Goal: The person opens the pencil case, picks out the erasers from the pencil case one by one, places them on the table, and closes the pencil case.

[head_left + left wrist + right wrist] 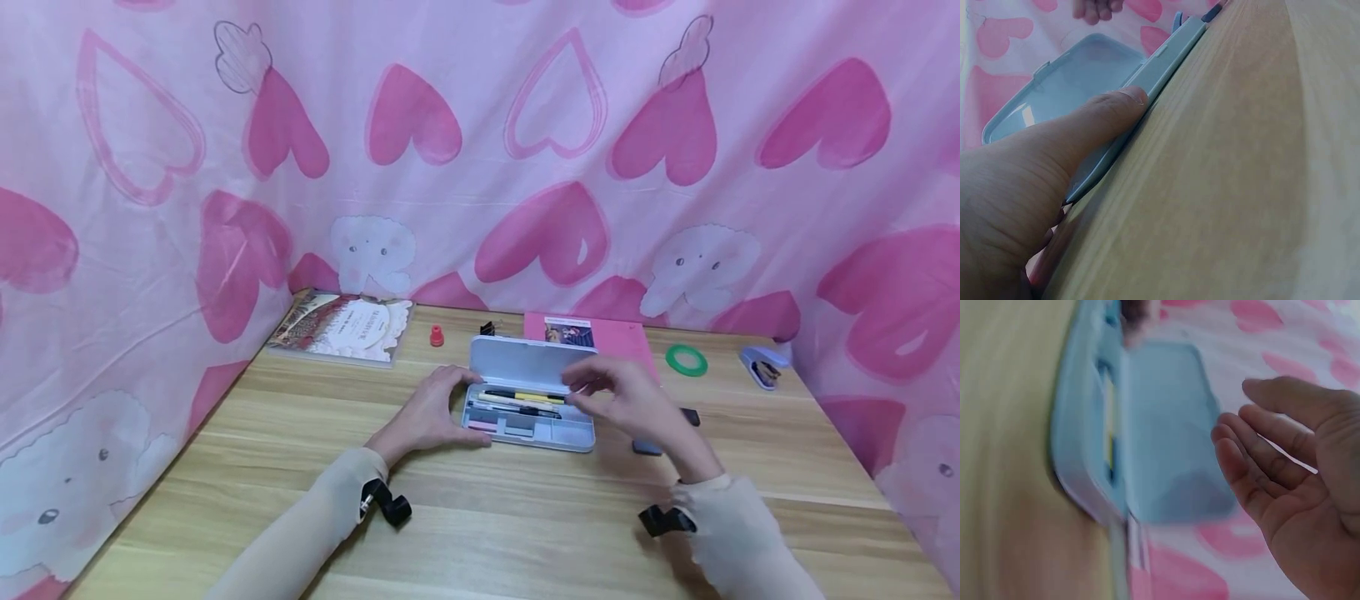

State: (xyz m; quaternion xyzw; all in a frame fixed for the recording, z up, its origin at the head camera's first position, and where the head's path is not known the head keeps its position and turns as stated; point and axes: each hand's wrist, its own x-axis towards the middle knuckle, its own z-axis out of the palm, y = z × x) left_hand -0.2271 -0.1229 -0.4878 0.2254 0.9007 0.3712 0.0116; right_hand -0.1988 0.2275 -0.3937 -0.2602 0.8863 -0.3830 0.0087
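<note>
Toward far edge of table [495,525], pencil case [517,364] is laid lengthwise, roughly parallel; left end gripped by left hand [431,411], right hand [630,402] (empty, fingers loose) held near right end.

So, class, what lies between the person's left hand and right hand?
The open pencil case, with pens in it, lies between the left hand, at its left end, and the right hand, by its right. The head view shows this.

Blurry pencil case [1154,431], right wrist view
</note>
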